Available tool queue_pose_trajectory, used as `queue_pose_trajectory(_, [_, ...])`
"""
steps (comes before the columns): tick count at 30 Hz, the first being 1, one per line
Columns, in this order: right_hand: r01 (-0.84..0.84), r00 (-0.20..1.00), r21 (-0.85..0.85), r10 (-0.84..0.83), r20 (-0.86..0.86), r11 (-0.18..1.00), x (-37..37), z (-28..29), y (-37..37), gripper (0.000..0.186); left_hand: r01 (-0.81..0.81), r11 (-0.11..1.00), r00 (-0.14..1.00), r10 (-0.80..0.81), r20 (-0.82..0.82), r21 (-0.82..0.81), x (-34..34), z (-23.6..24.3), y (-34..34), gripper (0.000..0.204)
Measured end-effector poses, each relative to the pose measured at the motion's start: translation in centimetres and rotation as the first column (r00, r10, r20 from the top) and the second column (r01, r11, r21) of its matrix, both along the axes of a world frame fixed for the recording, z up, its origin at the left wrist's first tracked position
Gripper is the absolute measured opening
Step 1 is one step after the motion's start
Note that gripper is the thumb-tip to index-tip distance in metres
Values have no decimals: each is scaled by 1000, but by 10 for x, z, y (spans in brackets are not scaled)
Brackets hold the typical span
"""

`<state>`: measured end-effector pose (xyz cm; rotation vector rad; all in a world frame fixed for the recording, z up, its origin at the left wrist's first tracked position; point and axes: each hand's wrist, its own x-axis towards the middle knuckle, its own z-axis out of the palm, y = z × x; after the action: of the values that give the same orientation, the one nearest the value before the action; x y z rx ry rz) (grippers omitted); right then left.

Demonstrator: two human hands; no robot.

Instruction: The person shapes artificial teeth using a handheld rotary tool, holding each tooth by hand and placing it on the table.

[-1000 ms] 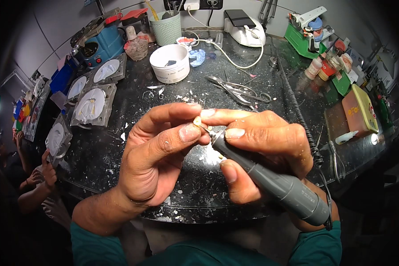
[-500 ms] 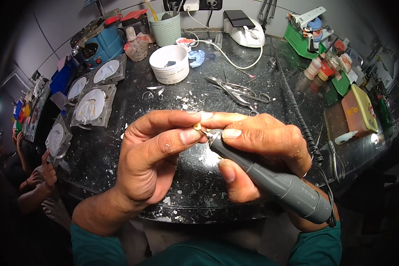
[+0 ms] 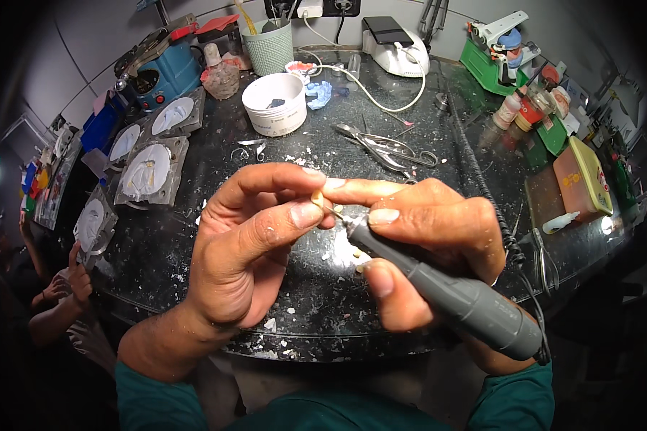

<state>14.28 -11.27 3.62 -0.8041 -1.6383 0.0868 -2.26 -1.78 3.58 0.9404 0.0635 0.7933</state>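
A small yellowish piece is pinched between thumb and forefinger of my left hand, at the centre of the view. My right hand grips a grey rotary handpiece with its thin bit right beside that piece; whether they touch I cannot tell. My right index finger reaches over to my left fingertips. Pale shavings and small yellowish bits lie on the black worktop beneath my hands.
Metal flasks, a white tub, pliers, a white device, a green bin, bottles and a peach box surround my hands. Other people's hands show at the left. A coiled cord runs at right.
My hands have shifted slightly, a little down and then back up, and the rear of the handpiece now lies a bit further right. Both grips look unchanged.
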Motion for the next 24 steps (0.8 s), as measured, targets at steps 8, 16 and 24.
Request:
queue_pose_trajectory(8, [-45, 998, 16, 46, -37, 999, 1, 0, 0, 34, 140, 943, 989, -149, -9, -302, 0, 0, 0, 31])
queue_pose_trajectory(16, [-86, 996, 88, 85, 14, 992, 3, -2, 5, 34, 216, 916, 976, -200, 83, -338, 0, -2, 0, 32])
queue_pose_trajectory(24, [-84, 995, 111, 89, -47, 990, 1, -1, 5, 36, 220, 927, 972, -182, 149, -303, 1, -1, 1, 26])
